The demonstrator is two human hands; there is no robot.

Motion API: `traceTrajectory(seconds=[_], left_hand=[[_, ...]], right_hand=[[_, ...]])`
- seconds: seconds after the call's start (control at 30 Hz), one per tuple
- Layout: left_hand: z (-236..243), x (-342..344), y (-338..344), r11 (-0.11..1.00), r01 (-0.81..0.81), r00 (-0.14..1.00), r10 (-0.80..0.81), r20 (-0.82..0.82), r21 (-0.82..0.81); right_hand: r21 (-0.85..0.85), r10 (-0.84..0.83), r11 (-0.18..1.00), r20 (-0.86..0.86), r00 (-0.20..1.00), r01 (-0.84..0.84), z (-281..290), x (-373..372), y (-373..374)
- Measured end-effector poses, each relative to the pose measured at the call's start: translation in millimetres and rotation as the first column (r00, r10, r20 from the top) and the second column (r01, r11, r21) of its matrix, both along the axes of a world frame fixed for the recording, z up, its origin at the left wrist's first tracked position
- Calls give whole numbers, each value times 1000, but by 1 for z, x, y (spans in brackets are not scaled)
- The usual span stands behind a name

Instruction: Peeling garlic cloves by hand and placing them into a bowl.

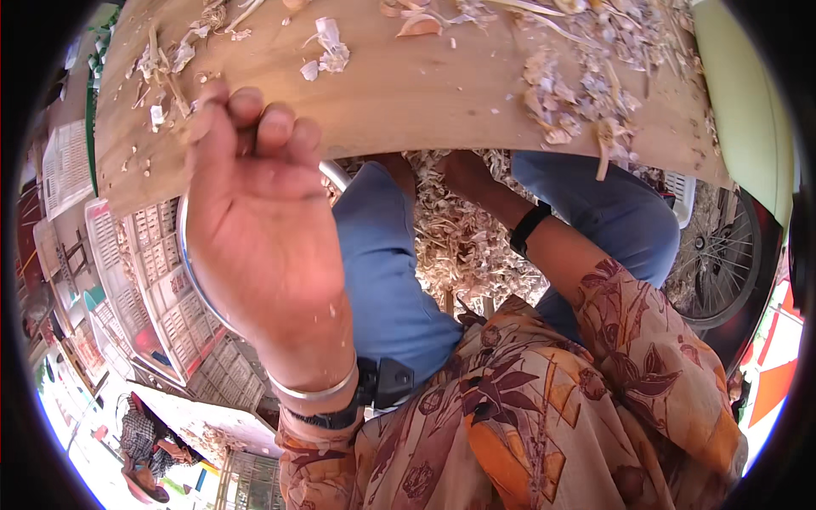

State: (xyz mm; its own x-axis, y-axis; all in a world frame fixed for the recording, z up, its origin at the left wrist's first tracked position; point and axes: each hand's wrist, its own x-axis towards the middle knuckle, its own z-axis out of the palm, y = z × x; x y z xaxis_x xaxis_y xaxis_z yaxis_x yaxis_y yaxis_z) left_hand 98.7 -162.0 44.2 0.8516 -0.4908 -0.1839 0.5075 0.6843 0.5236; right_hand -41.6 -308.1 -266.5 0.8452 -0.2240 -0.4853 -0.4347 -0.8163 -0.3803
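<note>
My left hand (268, 204) is raised in front of the near left part of the wooden board (408, 102), its bare palm turned up to view. The fingers are loosely bent, and nothing shows in the palm. Just past the fingertips lie dry garlic stems and skins (161, 72). My right hand (466, 174) reaches down between my knees, below the board's near edge, over a heap of garlic skins (476, 246). Its fingers are mostly hidden. On the board rest a garlic skin scrap (330, 47), a reddish clove (420, 25) and a pile of papery skins (578, 85).
A curved metal rim (194, 272) shows behind my left hand. Stacked plastic crates (161, 289) stand at the left. A pale green padded surface (744, 102) borders the board at right, above a spoked wheel (710, 255). Another person (146, 446) is at lower left.
</note>
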Motion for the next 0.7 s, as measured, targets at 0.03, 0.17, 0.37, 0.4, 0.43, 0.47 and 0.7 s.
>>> traceTrajectory(seconds=[0.03, 0.17, 0.37, 0.4, 0.43, 0.47, 0.7], left_hand=[[-4, 4, 9, 999, 2, 999, 0, 54, -42], [-6, 9, 24, 997, 10, 999, -14, -51, -79], [-4, 14, 9, 989, 118, 988, -126, -87, -88], [-4, 15, 8, 976, 161, 983, -171, -59, -143], [-4, 14, 10, 984, 138, 987, -147, -70, -116], [-5, 12, 12, 985, 129, 987, -139, -86, -112], [-15, 3, 19, 992, 67, 997, -63, 47, -103]], right_hand=[[-62, -70, 993, 343, 937, 97, -15, 2, 5], [89, -264, 964, 434, 861, 250, -58, 9, 6], [27, -189, 982, 185, 964, 188, -65, 23, -11], [32, -183, 983, 173, 968, 180, -60, 24, -12], [38, -176, 984, 167, 970, 172, -54, 26, -14], [50, -173, 985, 162, 971, 167, -47, 26, -16], [159, -262, 960, 244, 934, 228, 44, 4, -14]])
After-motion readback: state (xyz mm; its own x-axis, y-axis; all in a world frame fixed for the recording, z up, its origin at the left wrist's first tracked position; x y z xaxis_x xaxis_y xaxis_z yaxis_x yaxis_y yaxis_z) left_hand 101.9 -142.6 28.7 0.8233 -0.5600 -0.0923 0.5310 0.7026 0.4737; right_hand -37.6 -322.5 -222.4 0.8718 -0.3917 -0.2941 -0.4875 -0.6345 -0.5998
